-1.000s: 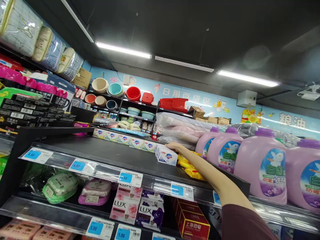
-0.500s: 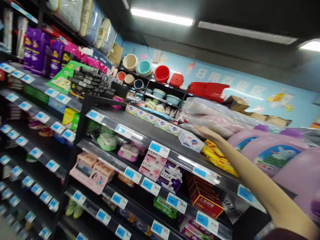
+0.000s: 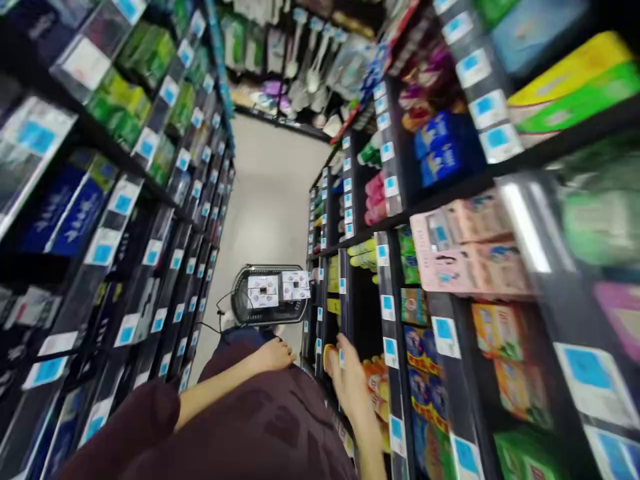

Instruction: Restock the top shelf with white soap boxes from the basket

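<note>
Though narrow, pale floor around the basket, between shelves.

head-worn view, facing steeply down past the torso, basket farther below

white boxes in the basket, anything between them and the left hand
Only the near rim of the basket seems to lie between the left hand and the white boxes in this view; nothing visible covers them from above.
</note>
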